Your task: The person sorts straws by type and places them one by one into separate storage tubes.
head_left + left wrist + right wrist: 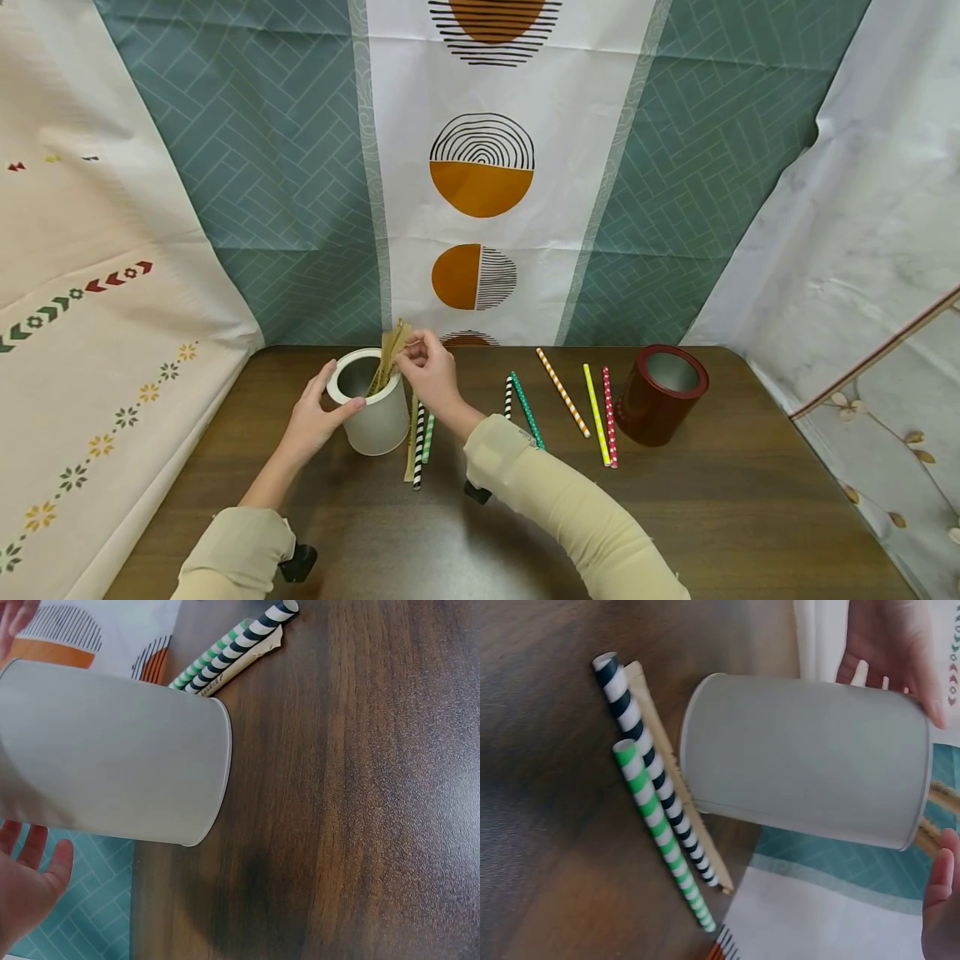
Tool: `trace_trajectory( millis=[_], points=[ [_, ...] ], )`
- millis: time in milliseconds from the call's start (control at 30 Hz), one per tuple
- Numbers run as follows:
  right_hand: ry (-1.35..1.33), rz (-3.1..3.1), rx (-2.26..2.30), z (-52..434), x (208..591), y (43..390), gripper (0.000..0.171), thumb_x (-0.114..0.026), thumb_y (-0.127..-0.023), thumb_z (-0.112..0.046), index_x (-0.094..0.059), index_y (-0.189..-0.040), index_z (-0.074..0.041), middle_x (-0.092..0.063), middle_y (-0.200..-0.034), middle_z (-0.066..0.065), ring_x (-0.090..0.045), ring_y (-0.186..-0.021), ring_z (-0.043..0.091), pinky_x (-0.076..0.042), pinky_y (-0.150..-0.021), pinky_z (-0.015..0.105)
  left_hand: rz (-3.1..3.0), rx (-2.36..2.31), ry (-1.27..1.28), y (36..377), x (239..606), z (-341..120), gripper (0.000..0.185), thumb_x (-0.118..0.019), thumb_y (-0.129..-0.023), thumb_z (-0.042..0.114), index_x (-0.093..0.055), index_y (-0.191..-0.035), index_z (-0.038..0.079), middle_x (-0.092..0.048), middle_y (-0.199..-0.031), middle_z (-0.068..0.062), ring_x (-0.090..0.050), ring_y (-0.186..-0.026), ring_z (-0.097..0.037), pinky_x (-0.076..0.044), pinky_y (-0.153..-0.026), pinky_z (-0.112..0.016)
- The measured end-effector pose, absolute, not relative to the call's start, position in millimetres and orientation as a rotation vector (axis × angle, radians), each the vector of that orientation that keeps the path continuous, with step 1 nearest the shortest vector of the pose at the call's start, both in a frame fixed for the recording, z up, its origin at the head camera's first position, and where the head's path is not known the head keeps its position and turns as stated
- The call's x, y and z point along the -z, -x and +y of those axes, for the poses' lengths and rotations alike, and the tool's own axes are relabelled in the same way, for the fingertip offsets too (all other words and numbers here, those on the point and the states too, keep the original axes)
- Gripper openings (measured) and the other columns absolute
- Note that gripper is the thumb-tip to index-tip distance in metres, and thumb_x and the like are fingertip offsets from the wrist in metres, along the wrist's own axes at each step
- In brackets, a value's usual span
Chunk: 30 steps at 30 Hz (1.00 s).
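My left hand (311,417) holds a grey-white canister (377,429) at its rim, thumb in front and fingers round the left side. The canister stands upright at the left of the table. Several thin tan sticks (384,367) lean in it and stick out over the right rim. My right hand (435,375) pinches at their upper part with thumb and fingertips. Against the canister's right side lies a tan flat stick (656,727), beside a black-and-white striped straw (656,769) and a green-and-white striped straw (664,836).
A dark red canister (654,408) stands upright at the right. Between the canisters lie an orange-striped straw (562,392), a yellow straw (597,412), a red dotted straw (609,417), a teal straw (527,408) and another black-and-white straw (508,396). Patterned cloth hangs behind the table.
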State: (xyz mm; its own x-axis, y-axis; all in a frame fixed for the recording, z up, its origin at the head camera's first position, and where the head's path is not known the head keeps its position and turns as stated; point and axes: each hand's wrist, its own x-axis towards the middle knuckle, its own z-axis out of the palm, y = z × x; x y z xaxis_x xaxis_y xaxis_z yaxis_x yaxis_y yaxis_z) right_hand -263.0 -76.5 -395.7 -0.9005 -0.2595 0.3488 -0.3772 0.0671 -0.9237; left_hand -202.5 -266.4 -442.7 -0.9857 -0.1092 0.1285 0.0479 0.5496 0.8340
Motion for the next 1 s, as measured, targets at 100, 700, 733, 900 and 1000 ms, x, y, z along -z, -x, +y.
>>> trace_trajectory(
  millis=[100, 700, 733, 900, 1000],
  points=[
    [-0.646, -2.253, -1.991, -72.6, 396.4, 261.3, 0.022, -0.06, -0.081, -0.004, -0.052, -0.1, 0.003, -0.062, -0.083, 0.021, -0.06, -0.068, 0.028, -0.043, -0.054, 0.014, -2.614, 1.416, -0.048, 203.0, 442.8, -266.7, 0.085, -0.066, -0.078, 0.032, -0.015, -0.143, 0.012, -0.022, -0.141, -0.021, -0.021, -0.13, -0.038, -0.02, -0.099, -0.059],
    [-0.561, -2.393, -1.903, -55.0, 436.3, 277.0, 0.02, -0.06, -0.081, -0.01, -0.053, -0.099, -0.004, -0.061, -0.081, 0.012, -0.052, -0.061, 0.005, -0.042, -0.055, 0.018, -2.612, 1.426, -0.046, 202.2, 442.1, -266.7, 0.085, -0.066, -0.078, 0.031, -0.014, -0.143, 0.013, -0.021, -0.142, -0.02, -0.02, -0.13, -0.038, -0.02, -0.099, -0.059],
    [-0.577, -2.428, -1.866, -54.1, 438.0, 276.8, 0.02, -0.059, -0.082, -0.01, -0.053, -0.099, -0.004, -0.061, -0.081, 0.011, -0.053, -0.063, 0.006, -0.043, -0.056, 0.018, -2.611, 1.428, -0.046, 202.1, 442.1, -266.6, 0.085, -0.066, -0.078, 0.031, -0.014, -0.143, 0.013, -0.022, -0.142, -0.02, -0.02, -0.13, -0.038, -0.02, -0.099, -0.059],
    [-0.705, -2.618, -1.632, -50.1, 446.5, 274.9, 0.024, -0.056, -0.085, -0.017, -0.054, -0.106, -0.005, -0.061, -0.095, 0.008, -0.057, -0.085, 0.02, -0.046, -0.071, 0.027, -2.604, 1.435, -0.042, 201.9, 442.0, -265.9, 0.085, -0.066, -0.078, 0.031, -0.014, -0.143, 0.013, -0.022, -0.142, -0.019, -0.021, -0.13, -0.037, -0.02, -0.099, -0.059],
    [-0.802, -2.732, -1.49, -48.5, 453.6, 275.0, 0.031, -0.054, -0.087, -0.021, -0.053, -0.115, -0.007, -0.058, -0.111, 0.008, -0.054, -0.104, 0.024, -0.044, -0.084, 0.035, -2.602, 1.436, -0.04, 201.9, 442.1, -266.0, 0.085, -0.066, -0.078, 0.03, -0.014, -0.143, 0.013, -0.022, -0.142, -0.019, -0.02, -0.13, -0.037, -0.019, -0.099, -0.059]
  ],
)
